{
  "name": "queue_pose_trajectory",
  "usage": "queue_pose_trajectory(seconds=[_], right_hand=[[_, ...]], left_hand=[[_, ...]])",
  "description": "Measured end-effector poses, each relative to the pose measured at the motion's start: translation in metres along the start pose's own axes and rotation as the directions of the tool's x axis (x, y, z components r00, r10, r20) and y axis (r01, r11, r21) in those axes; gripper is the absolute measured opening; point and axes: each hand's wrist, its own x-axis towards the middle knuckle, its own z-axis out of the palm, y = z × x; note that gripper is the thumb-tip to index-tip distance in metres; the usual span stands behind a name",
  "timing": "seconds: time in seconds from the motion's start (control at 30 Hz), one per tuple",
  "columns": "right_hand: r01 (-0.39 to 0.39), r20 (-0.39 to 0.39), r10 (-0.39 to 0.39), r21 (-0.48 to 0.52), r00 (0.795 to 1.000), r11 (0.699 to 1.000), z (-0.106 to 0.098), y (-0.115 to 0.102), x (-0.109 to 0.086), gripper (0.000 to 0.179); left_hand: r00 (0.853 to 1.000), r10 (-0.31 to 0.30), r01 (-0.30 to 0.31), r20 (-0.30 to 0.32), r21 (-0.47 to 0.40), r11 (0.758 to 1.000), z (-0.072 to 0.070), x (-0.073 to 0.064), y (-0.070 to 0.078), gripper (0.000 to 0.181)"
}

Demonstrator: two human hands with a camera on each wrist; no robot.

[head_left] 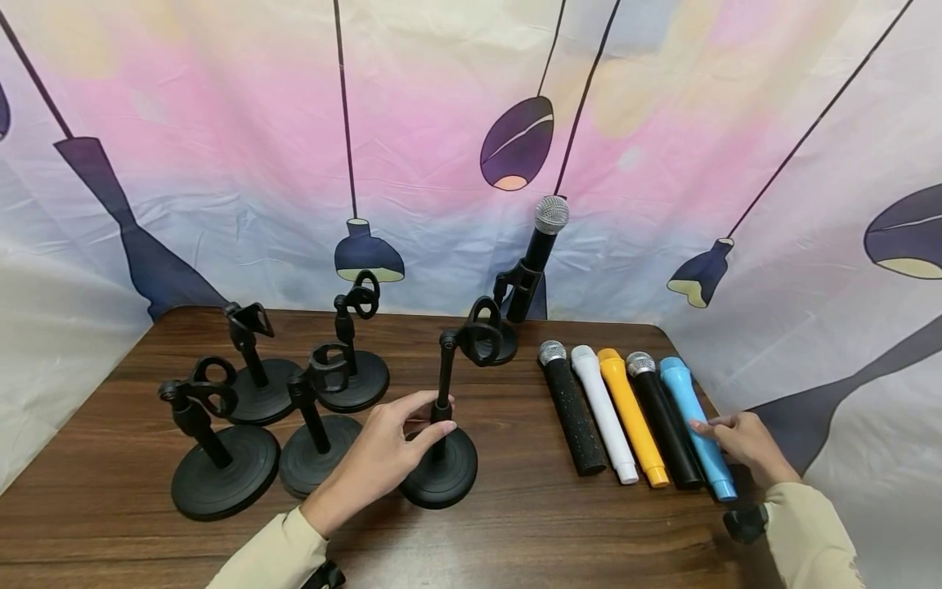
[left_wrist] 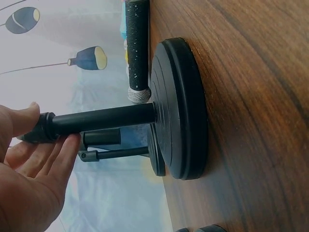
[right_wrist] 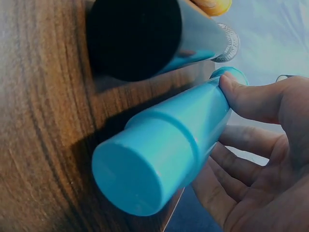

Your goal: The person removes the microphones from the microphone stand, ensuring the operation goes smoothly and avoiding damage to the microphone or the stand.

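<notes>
My left hand (head_left: 386,442) holds a black desktop microphone stand (head_left: 450,476) by its upright post, thumb on one side and fingers on the other. In the left wrist view, the stand's round base (left_wrist: 179,111) is at the tabletop and the thumb lies at the collar of the post. At the right end of a row of microphones, my right hand (head_left: 746,446) grips a light blue microphone (head_left: 699,425). Seen from the right wrist, the thumb presses one side of the blue body (right_wrist: 169,140), fingers on the other, beside a black microphone (right_wrist: 135,38).
Several empty black stands (head_left: 224,474) are grouped on the left of the wooden table (head_left: 508,532). Behind, another stand bears a black microphone (head_left: 537,254) with a silver head. White (head_left: 605,413) and yellow (head_left: 634,417) microphones lie among black ones. A printed cloth (head_left: 441,147) hangs behind.
</notes>
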Motion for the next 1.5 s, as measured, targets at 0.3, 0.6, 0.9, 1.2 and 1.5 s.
queue_pose_trajectory(seconds=[0.3,0.6,0.9,1.2,1.5], right_hand=[[-0.029,0.005,0.029,0.031,1.0,0.999,0.004,0.001,0.003,0.075],[-0.054,-0.001,0.054,0.02,0.999,0.998,0.006,0.0,0.003,0.084],[-0.052,0.012,0.052,0.003,0.999,0.999,0.005,-0.001,0.002,0.088],[-0.027,-0.038,0.028,0.029,0.999,0.999,-0.005,-0.007,-0.001,0.079],[0.003,-0.119,-0.013,-0.084,0.993,0.996,-0.011,-0.029,-0.01,0.076]], left_hand=[[1.0,0.011,-0.011,0.005,-0.003,1.0,0.0,0.0,-0.001,0.031],[1.0,0.0,0.0,0.001,-0.014,1.0,0.0,0.0,-0.002,0.032],[1.0,-0.005,0.005,-0.002,-0.017,1.0,0.0,-0.001,-0.001,0.035],[0.999,0.033,-0.033,-0.01,-0.017,0.999,-0.005,0.0,0.004,0.038],[1.0,0.014,-0.014,-0.019,0.004,1.0,-0.01,0.002,0.01,0.036]])
